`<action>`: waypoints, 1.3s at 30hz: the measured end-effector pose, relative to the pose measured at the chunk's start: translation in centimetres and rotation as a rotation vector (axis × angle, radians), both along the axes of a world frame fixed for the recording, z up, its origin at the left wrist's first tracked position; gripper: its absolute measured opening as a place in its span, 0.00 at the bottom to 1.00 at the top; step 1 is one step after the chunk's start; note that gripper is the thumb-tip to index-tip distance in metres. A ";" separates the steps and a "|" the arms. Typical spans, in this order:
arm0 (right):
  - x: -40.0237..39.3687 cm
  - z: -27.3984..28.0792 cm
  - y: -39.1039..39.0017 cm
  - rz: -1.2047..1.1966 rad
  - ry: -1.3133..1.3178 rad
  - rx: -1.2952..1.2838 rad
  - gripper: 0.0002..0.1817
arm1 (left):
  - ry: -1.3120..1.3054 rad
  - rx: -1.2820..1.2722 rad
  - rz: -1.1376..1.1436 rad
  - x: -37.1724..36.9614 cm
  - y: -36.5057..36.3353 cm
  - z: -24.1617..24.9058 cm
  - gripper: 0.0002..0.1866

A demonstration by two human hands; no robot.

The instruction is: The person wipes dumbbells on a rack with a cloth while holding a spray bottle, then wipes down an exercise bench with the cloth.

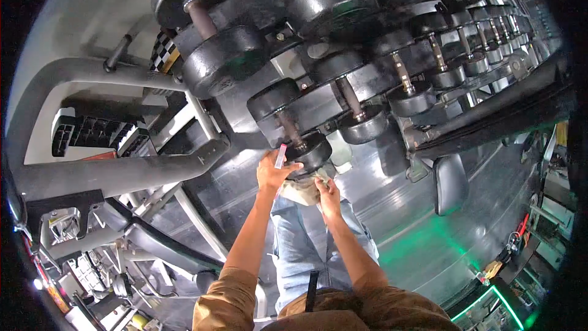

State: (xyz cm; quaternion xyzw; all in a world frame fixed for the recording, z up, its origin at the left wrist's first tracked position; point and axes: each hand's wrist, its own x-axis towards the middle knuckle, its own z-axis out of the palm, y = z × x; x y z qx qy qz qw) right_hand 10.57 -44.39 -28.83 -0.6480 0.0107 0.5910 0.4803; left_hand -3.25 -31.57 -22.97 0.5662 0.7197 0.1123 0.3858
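Observation:
My left hand [274, 170] is closed around a slim pale stick-like item with a pink end [280, 155]; its exact kind I cannot make out. The thumb reaches toward the near head of a black dumbbell [313, 154] on the lower rack tier. Just below that dumbbell head, a crumpled beige cloth [300, 192] hangs between my hands. My right hand [329, 197] pinches the right edge of this cloth. Part of the cloth is hidden by the fingers and the dumbbell.
Two tiers of dumbbells run to the upper right, including a large one [223, 64] at upper left. A grey tubular machine frame [122, 175] stands on the left. A black padded seat [450, 185] is on the right, over the shiny dark floor [404, 239].

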 end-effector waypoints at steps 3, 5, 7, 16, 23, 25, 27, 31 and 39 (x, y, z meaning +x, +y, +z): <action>2.1 1.8 0.7 0.126 -0.160 0.051 0.22 | 0.033 0.020 -0.183 -0.2 1.1 0.7 0.32; 3.7 1.2 1.1 0.145 -0.229 0.133 0.22 | 0.029 0.085 -0.153 -0.1 1.4 0.7 0.31; 5.2 4.0 2.7 0.274 -0.419 0.150 0.24 | 0.073 0.112 -0.107 0.0 2.1 0.6 0.26; 8.0 9.0 9.2 0.490 -0.648 0.302 0.24 | 0.137 0.068 -0.173 -0.1 4.4 -0.1 0.24; 5.5 11.1 15.5 0.686 -0.851 0.554 0.21 | 0.069 0.306 -0.190 0.1 0.9 -0.8 0.24; 4.2 9.4 17.9 0.879 -0.933 0.639 0.21 | 0.020 0.284 -0.133 0.7 -0.5 -0.6 0.27; 2.4 6.2 19.4 1.041 -1.024 0.720 0.19 | -0.031 0.262 -0.074 1.1 -1.6 -1.1 0.30; 0.9 3.4 19.8 1.322 -1.274 0.599 0.16 | -0.057 0.253 0.132 1.8 -2.4 -1.8 0.31; 3.0 1.9 20.5 1.754 -1.219 0.823 0.14 | -0.170 0.225 0.260 1.9 -3.2 -2.2 0.30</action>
